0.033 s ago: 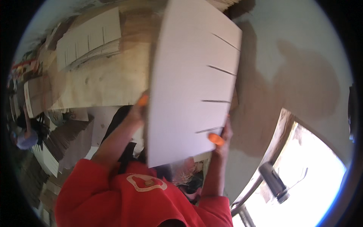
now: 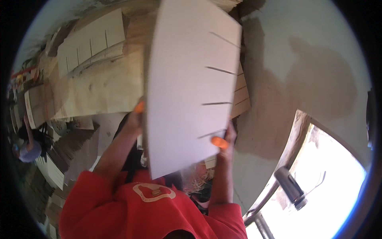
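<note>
A large white cardboard sheet with several dark slits along its right edge is held up in front of me, tilted. At its left edge, low down, my left hand grips it, with orange on a digit; the other fingers are hidden behind the sheet. My right hand is closed on the lower right edge, its orange-covered thumb lying on the white face. Behind the sheet's right side, brown slotted cardboard shows in part.
A wooden table stands beyond my left arm, with a stack of white slotted sheets on it. Brown cardboard lies below its edge. Another person is at the far left. A wall and a bright window opening are on the right.
The white sheet and both hands have shifted to the left. More of the brown slotted cardboard shows behind its right edge.
</note>
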{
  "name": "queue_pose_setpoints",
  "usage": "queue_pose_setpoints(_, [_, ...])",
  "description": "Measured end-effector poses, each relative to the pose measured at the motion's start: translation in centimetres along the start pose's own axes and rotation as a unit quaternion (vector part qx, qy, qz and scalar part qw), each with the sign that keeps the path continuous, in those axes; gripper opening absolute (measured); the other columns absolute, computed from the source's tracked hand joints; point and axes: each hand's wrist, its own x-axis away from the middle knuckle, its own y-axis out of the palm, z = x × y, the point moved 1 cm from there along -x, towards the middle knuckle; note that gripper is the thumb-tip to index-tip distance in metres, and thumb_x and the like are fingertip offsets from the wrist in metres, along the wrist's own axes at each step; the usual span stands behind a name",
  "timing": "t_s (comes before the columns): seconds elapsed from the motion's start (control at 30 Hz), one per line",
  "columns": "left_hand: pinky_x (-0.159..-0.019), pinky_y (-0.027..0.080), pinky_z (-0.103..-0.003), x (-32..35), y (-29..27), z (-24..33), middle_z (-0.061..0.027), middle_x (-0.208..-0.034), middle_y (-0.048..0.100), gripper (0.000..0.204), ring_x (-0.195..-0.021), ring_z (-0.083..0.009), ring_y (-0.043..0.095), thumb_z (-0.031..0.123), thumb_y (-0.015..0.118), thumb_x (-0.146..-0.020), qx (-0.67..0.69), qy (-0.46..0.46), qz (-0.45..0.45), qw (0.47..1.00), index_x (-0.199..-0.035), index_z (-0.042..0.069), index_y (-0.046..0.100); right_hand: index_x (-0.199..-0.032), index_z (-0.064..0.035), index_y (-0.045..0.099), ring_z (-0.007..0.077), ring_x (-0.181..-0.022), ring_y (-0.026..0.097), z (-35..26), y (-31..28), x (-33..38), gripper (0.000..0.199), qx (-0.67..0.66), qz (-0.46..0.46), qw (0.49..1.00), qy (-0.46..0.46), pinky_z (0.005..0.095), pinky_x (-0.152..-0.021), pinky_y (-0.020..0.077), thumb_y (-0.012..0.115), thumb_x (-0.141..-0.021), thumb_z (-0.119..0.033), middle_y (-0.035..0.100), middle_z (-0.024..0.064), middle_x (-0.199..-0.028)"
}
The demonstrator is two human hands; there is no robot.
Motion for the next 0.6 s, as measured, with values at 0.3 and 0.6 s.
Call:
queue_pose_setpoints(0.3, [-0.088,0.052,-0.032,3.1,-9.0,7.1,-0.0094,-0.120,0.061,0.060,-0.105,-0.0182,0.062,0.018,0.070,-0.088,-0.191,0.120,0.156,0.962,-0.140,0.002,0.045,-0.136,0.0024,0.046,0.0222,-0.107,0.060,16.6,11.8,-4.2,0.069,-0.355,-0.151,0.919,0.075,0.0357,-0.088,0.0523,0.073,-0.079,-0.027,0.062,0.0110,-0.119])
queue_pose_setpoints(0.6, [-0.101,0.040,-0.052,-8.0,-15.5,3.0,-0.0103,-0.153,0.033,0.077,-0.135,-0.0284,0.039,0.049,0.057,-0.092,-0.368,-0.028,0.256,0.893,-0.154,0.019,0.024,-0.111,-0.0001,0.061,0.0345,-0.081,0.067,35.3,0.5,-0.9,0.029,-0.070,0.258,0.882,0.388,0.0433,-0.065,0.0560,0.059,-0.092,-0.022,0.066,0.0124,-0.094])
